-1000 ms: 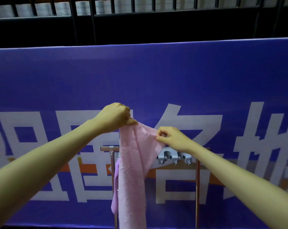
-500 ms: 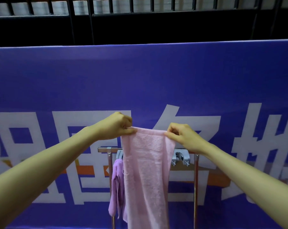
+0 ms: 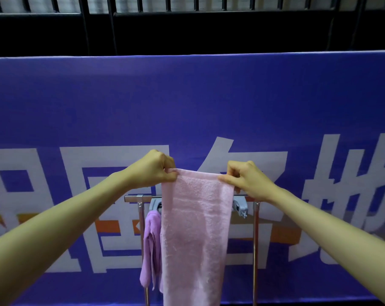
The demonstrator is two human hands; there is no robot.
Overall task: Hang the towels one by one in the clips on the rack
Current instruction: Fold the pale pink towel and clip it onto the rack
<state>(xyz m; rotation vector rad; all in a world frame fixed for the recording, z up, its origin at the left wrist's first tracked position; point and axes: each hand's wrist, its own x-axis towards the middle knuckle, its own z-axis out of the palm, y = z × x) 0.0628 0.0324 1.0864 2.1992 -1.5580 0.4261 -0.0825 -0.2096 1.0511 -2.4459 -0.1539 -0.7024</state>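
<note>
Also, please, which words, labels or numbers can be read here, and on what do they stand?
"国" (likely), "各", "地": large white characters on the blue banner, each partly hidden or cut off.
Leftmost character: cut by the frame edge, unreadable.
Pink towel, clips: no text visible.

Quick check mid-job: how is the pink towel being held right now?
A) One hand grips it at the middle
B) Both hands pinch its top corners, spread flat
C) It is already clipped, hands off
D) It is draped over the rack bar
B: the left hand and right hand each pinch a top corner of the pink towel, holding it spread above the rack.
</note>
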